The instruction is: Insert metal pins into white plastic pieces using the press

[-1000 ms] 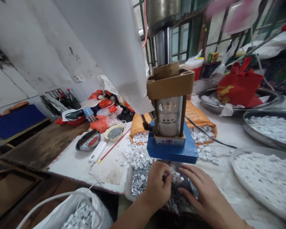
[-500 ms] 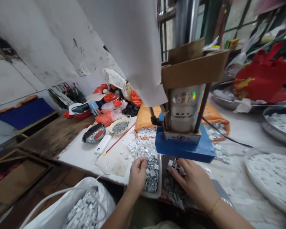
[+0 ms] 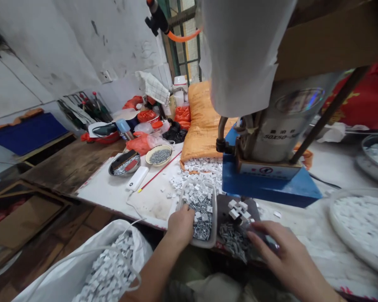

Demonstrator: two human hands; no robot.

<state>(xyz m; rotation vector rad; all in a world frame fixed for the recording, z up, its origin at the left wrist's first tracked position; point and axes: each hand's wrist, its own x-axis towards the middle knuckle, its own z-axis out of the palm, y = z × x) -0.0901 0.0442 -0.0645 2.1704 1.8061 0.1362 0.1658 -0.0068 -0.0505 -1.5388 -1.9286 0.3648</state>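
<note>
My left hand rests with curled fingers on the near left corner of a clear plastic tray that holds small white square parts and metal pins. My right hand lies flat on a dark tray carrying a few white parts and a heap of metal pins; the fingertips touch the pins. Whether either hand pinches a part is hidden. Just behind both trays stands the pneumatic press on its blue base.
Loose white parts spill from an orange sack. A white bag of parts sits at lower left. Metal dishes, a white power bank and a red stick lie left. Large pans of white parts fill the right.
The view has swung closer under the press. My left hand stayed at the clear tray's near corner. My right hand drew back from under the press onto the pin heap.
</note>
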